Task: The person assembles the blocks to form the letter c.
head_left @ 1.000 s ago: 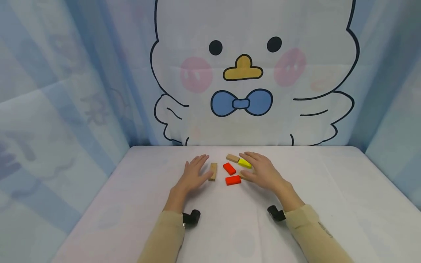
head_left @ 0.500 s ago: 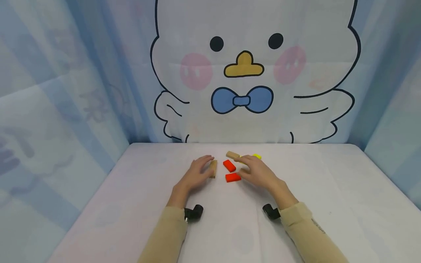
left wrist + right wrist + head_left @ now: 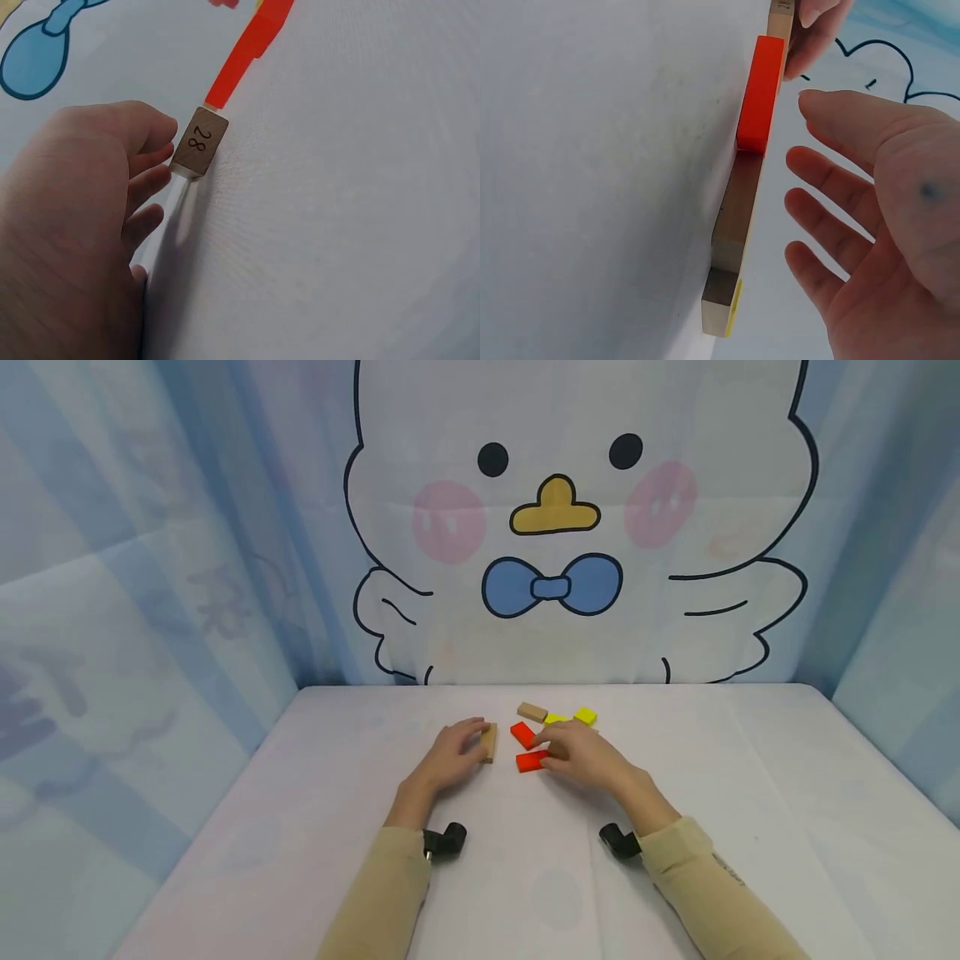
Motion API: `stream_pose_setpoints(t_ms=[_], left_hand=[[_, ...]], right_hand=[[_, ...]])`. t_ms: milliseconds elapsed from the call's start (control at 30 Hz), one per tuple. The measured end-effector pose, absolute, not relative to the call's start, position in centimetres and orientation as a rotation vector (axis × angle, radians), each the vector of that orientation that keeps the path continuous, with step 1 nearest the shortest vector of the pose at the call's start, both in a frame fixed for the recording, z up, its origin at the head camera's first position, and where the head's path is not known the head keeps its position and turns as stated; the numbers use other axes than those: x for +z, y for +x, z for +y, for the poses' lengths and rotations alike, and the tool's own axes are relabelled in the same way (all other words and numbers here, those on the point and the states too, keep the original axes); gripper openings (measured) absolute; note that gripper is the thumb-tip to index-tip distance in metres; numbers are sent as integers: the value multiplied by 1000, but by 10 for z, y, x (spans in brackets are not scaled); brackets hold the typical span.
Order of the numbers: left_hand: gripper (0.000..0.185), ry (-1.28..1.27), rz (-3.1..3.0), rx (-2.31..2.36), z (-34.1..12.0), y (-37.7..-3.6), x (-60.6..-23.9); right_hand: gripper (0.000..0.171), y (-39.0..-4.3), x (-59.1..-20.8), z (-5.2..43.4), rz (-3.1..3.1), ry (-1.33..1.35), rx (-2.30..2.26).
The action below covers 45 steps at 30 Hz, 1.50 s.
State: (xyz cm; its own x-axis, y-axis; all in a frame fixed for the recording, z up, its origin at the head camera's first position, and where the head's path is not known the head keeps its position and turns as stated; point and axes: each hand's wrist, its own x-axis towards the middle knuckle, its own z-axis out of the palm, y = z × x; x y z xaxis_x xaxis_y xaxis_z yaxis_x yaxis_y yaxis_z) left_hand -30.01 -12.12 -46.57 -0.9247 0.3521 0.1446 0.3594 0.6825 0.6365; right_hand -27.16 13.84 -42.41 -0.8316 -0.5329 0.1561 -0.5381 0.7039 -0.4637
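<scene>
My left hand (image 3: 448, 758) is just above an upright-lying wooden block (image 3: 490, 743), thumb and fingers loosely bent; contact is unclear. The left wrist view shows the number 28 on that wooden block's end (image 3: 200, 141). My right hand (image 3: 588, 756) hovers by two red blocks, the nearer red block (image 3: 529, 762) and the farther red block (image 3: 522, 734), with its fingers relaxed and apart. In the right wrist view the right hand (image 3: 885, 202) stands off a red block (image 3: 761, 94) and a wooden block (image 3: 738, 199), holding nothing. Some blocks are partly hidden behind it.
Farther back lie a wooden block (image 3: 532, 712), a small yellow block (image 3: 586, 716) and another yellow piece (image 3: 555, 718). The white-covered table (image 3: 517, 877) ends at a patterned curtain (image 3: 551, 652). Curtains also hang at both sides.
My right hand has shifted left toward the red blocks, uncovering a yellow block at the back. My left hand has moved slightly right, its fingers now bent more over the wooden block.
</scene>
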Motion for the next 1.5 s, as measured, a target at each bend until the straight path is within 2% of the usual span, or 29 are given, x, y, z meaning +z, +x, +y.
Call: stream_pose_setpoints(t_ms=[233,1067,1500], left_hand=[[45,-574,-2913,-1057,-123,-298,-464],[46,-584,-2906,-1098,-122,-297,-465],[52,-674,-2954,-1096,-126,-294,-458]], right_hand=[[17,-274,-426,135,-2837,1032,722],[21,-272,-426,141,-2896,1038,696],[18,-272,-425,147,-2886,1067,675]])
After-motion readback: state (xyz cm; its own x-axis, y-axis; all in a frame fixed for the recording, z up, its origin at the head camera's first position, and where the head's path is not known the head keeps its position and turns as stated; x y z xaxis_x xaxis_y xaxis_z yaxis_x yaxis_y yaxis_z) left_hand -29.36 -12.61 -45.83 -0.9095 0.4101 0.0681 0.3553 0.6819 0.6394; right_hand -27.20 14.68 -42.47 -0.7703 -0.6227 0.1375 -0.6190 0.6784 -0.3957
